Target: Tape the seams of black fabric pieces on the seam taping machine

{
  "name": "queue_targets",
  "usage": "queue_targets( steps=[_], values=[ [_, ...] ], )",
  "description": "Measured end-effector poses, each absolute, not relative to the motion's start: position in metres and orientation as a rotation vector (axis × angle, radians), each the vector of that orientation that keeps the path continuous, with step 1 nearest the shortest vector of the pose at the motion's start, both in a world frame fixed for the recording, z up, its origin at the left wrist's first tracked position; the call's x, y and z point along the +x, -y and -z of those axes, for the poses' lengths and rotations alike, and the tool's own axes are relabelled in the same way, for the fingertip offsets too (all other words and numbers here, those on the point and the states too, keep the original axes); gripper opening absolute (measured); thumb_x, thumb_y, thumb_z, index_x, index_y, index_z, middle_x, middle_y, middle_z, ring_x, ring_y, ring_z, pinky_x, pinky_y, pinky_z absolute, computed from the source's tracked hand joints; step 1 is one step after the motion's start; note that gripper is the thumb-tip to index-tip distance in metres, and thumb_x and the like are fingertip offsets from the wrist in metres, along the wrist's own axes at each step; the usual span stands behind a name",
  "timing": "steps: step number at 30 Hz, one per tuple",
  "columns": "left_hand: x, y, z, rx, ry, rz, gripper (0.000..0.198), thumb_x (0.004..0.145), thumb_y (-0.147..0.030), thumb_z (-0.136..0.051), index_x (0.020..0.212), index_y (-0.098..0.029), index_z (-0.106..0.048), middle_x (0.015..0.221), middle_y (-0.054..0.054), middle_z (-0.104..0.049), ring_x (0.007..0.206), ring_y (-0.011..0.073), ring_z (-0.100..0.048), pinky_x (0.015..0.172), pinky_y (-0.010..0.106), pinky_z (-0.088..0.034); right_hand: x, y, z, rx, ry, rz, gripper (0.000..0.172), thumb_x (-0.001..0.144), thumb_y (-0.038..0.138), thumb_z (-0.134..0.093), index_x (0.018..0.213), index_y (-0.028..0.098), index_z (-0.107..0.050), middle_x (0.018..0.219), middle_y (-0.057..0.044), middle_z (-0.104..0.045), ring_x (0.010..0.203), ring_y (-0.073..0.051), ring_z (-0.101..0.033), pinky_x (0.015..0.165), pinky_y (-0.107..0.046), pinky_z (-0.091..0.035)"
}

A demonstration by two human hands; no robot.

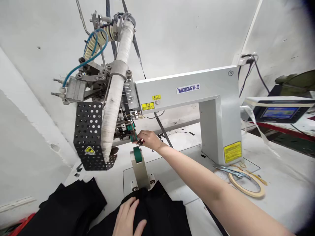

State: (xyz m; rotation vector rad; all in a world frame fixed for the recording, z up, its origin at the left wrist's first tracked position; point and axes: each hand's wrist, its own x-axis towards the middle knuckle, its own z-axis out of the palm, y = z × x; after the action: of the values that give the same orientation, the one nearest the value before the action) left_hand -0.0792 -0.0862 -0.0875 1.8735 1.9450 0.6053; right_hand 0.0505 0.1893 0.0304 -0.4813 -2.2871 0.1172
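Observation:
My left hand (127, 218) lies on a piece of black fabric (162, 213) at the bottom middle, fingers stretched out over the cloth. My right hand (149, 139) reaches across to the head of a seam-sealing machine (187, 85). Its fingers are closed around small thread snips (140, 142), of which only a dark tip and a bit of red show. They are right beside the green upper roller (133, 132). Below them, the green lower roller (137, 154) sits on top of a beige post (140, 173). The fabric lies against the foot of this post.
More black fabric (66, 206) lies at the lower left. A perforated black guard (88, 136) and a wrapped white pipe (115, 95) stand left of the rollers. On the right are a tape roll (258, 191), scissors (231, 171) and a control screen (280, 112).

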Motion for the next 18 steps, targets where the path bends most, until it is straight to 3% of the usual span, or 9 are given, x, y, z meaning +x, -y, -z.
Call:
queue_targets(
  steps=[2, 4, 7, 10, 15, 18],
  values=[
    [-0.064, 0.072, 0.081, 1.809, -1.945, -0.414, 0.064, 0.081, -0.045, -0.049, 0.136, -0.014, -0.045, 0.141, 0.012, -0.043, 0.13, 0.0298, -0.037, 0.104, 0.041, -0.036, 0.056, -0.189, -0.028, -0.511, 2.302, -0.102, 0.012, 0.083, 0.027, -0.06, 0.08, 0.016, -0.065, 0.082, -0.01, -0.064, 0.076, -0.019, -0.059, 0.068, -0.027, -0.041],
    [-0.058, 0.061, 0.077, 1.77, -1.989, -0.355, 0.066, 0.077, -0.041, -0.053, 0.136, -0.014, -0.044, 0.137, 0.014, -0.044, 0.127, 0.0301, -0.038, 0.104, 0.042, -0.034, 0.068, -0.182, -0.023, -0.562, 2.286, -0.105, 0.011, 0.083, 0.022, -0.058, 0.079, 0.015, -0.066, 0.081, -0.009, -0.065, 0.075, -0.018, -0.059, 0.066, -0.026, -0.041],
    [-0.061, 0.052, 0.078, 1.777, -1.989, -0.381, 0.049, 0.074, -0.033, -0.058, 0.119, -0.015, -0.056, 0.116, 0.013, -0.056, 0.11, 0.0277, -0.05, 0.096, 0.04, -0.037, 0.096, -0.155, -0.004, -0.7, 2.277, -0.22, 0.015, 0.085, 0.025, -0.057, 0.08, 0.015, -0.067, 0.077, -0.008, -0.065, 0.071, -0.017, -0.059, 0.064, -0.025, -0.041],
    [-0.07, 0.048, 0.081, 1.853, -1.913, -0.395, 0.021, 0.074, -0.029, -0.06, 0.092, -0.017, -0.062, 0.089, 0.006, -0.059, 0.087, 0.0226, -0.055, 0.082, 0.036, -0.04, 0.127, -0.112, 0.027, -0.811, 2.486, -0.629, 0.02, 0.079, 0.037, -0.064, 0.079, 0.018, -0.069, 0.075, -0.004, -0.064, 0.068, -0.015, -0.058, 0.061, -0.023, -0.039],
    [-0.075, 0.046, 0.07, 1.924, -1.718, -0.498, 0.009, 0.076, -0.026, -0.059, 0.076, -0.02, -0.053, 0.087, 0.001, -0.057, 0.087, 0.019, -0.052, 0.08, 0.032, -0.037, 0.16, -0.06, 0.073, -0.966, 2.739, -1.069, 0.045, 0.056, 0.044, -0.08, 0.093, 0.02, -0.069, 0.082, -0.002, -0.061, 0.07, -0.016, -0.056, 0.058, -0.023, -0.037],
    [-0.073, 0.046, 0.062, 1.869, -1.666, -0.532, 0.009, 0.077, -0.023, -0.058, 0.077, -0.02, -0.049, 0.082, 0.0, -0.056, 0.079, 0.0164, -0.051, 0.074, 0.03, -0.038, 0.166, -0.052, 0.083, -1.098, 2.646, -1.091, 0.034, 0.058, 0.036, -0.08, 0.086, 0.02, -0.069, 0.078, -0.001, -0.057, 0.068, -0.015, -0.053, 0.058, -0.023, -0.036]
  ],
)
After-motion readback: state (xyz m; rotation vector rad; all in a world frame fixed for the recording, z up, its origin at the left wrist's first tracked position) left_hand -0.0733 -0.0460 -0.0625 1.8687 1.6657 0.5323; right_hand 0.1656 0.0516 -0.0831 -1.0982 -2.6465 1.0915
